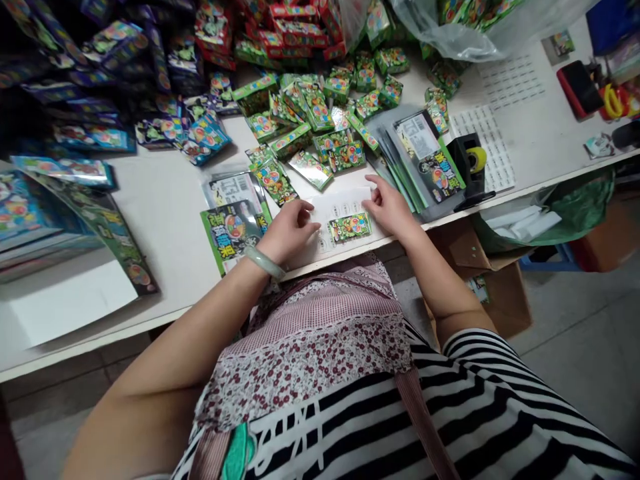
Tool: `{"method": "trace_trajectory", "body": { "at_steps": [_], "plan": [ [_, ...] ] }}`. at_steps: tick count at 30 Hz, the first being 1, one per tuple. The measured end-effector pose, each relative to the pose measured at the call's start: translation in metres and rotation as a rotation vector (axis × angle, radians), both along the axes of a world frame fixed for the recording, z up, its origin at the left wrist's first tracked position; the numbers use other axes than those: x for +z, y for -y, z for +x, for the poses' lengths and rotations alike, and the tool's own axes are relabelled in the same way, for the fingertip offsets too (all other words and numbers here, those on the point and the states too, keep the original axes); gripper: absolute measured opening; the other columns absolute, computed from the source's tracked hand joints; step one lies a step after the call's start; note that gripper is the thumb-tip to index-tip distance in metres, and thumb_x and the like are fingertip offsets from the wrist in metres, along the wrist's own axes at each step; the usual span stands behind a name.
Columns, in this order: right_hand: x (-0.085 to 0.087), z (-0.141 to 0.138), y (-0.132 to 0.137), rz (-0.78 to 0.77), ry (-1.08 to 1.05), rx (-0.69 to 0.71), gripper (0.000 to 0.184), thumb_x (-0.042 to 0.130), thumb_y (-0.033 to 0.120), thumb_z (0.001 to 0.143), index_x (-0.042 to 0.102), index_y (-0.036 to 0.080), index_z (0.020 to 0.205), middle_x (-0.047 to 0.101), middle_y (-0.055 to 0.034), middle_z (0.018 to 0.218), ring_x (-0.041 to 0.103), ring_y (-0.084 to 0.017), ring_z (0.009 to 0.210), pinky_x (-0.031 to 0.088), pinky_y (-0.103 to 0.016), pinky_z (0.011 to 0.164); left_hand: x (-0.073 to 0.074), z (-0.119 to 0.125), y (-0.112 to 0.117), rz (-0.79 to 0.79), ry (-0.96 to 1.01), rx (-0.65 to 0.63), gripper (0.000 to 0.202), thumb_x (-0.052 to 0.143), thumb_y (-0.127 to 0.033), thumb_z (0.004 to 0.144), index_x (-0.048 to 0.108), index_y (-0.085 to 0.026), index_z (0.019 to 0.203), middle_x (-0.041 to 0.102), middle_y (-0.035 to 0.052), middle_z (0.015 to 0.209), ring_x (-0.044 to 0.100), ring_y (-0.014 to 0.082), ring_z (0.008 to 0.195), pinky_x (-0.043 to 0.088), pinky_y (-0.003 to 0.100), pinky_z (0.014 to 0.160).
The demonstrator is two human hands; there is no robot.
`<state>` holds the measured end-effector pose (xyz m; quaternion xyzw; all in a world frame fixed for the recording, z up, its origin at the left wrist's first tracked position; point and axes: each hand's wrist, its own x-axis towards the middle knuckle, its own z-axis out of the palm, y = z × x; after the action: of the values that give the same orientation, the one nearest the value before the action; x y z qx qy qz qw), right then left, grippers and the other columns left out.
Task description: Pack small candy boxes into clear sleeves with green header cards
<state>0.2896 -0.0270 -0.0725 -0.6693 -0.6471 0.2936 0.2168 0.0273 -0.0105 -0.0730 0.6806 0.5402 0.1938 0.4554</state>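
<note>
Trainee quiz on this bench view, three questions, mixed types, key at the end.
1. Which wrist wears the pale green bangle?

2. True or false: the tape dispenser is to the right of the right hand.

3. What lies on the white sheet between the two hands?
A) a red box
B) a green pack
C) a pair of scissors

Key:
1. The left wrist
2. True
3. B
</note>
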Motion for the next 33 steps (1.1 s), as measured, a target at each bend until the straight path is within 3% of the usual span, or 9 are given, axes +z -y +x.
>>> {"method": "trace_trajectory", "body": {
  "at_steps": [5,8,11,15,20,28,33],
  "plan": [
    [-0.014,0.000,0.004,0.063,-0.181,-0.069,0.055,0.054,0.028,0.089,0.046,0.024,0.142,0.066,-0.0030,0.096,0.059,-0.016,0.077,0.052,-0.032,0.078,-0.003,0.005,0.001,-0.090,0.202,0.134,0.029,0.073,-0.021,0.067,0.062,-0.020,0.094,0.053,-0.0004,0.076,0.053,0.0154,0.069,0.049,0.031,0.067],
    [-0.016,0.002,0.004,0.078,-0.230,-0.079,0.054,0.053,0.037,0.092,0.044,0.024,0.143,0.066,-0.0034,0.096,0.060,-0.017,0.080,0.052,-0.031,0.077,-0.002,0.011,0.001,-0.151,0.333,0.224,0.020,0.070,-0.018,0.069,0.061,-0.020,0.087,0.052,-0.0016,0.070,0.050,0.0136,0.062,0.045,0.027,0.055],
    [-0.017,0.002,0.002,0.105,-0.282,-0.107,0.051,0.051,0.041,0.093,0.044,0.024,0.141,0.066,-0.0028,0.090,0.061,-0.018,0.081,0.052,-0.031,0.075,-0.002,0.019,-0.002,-0.143,0.419,0.301,0.014,0.067,-0.014,0.068,0.059,-0.020,0.079,0.055,-0.0015,0.069,0.050,0.0120,0.060,0.044,0.025,0.054],
    [-0.020,-0.003,-0.003,0.141,-0.380,-0.159,0.036,0.053,0.031,0.089,0.053,0.023,0.124,0.060,0.0012,0.078,0.059,-0.016,0.073,0.051,-0.029,0.074,-0.004,0.028,-0.009,-0.104,0.424,0.323,0.017,0.067,-0.010,0.066,0.063,-0.020,0.079,0.057,-0.0025,0.068,0.050,0.0115,0.061,0.045,0.026,0.058],
    [-0.023,-0.005,-0.010,0.171,-0.475,-0.163,0.010,0.055,0.025,0.082,0.061,0.020,0.087,0.063,-0.0019,0.085,0.060,-0.016,0.080,0.050,-0.031,0.082,-0.005,0.032,-0.011,-0.116,0.459,0.399,0.018,0.063,-0.009,0.064,0.063,-0.019,0.078,0.063,-0.0011,0.075,0.056,0.0126,0.068,0.046,0.025,0.062],
    [-0.024,-0.007,-0.015,0.048,-0.748,-0.109,0.039,0.075,0.037,0.068,0.066,0.020,0.102,0.069,-0.0060,0.109,0.064,-0.020,0.099,0.052,-0.035,0.091,-0.005,0.022,-0.017,-0.059,0.483,0.319,0.037,0.065,-0.005,0.062,0.067,-0.020,0.095,0.067,0.0006,0.093,0.058,0.0125,0.076,0.048,0.024,0.066],
    [-0.021,-0.005,-0.016,0.050,-0.724,-0.165,0.038,0.074,0.036,0.068,0.067,0.019,0.101,0.071,-0.0053,0.099,0.063,-0.018,0.087,0.053,-0.035,0.084,-0.003,0.022,-0.020,-0.032,0.423,0.315,0.034,0.068,-0.009,0.065,0.068,-0.018,0.097,0.067,0.0013,0.090,0.056,0.0106,0.069,0.046,0.024,0.065]
  ]
}}
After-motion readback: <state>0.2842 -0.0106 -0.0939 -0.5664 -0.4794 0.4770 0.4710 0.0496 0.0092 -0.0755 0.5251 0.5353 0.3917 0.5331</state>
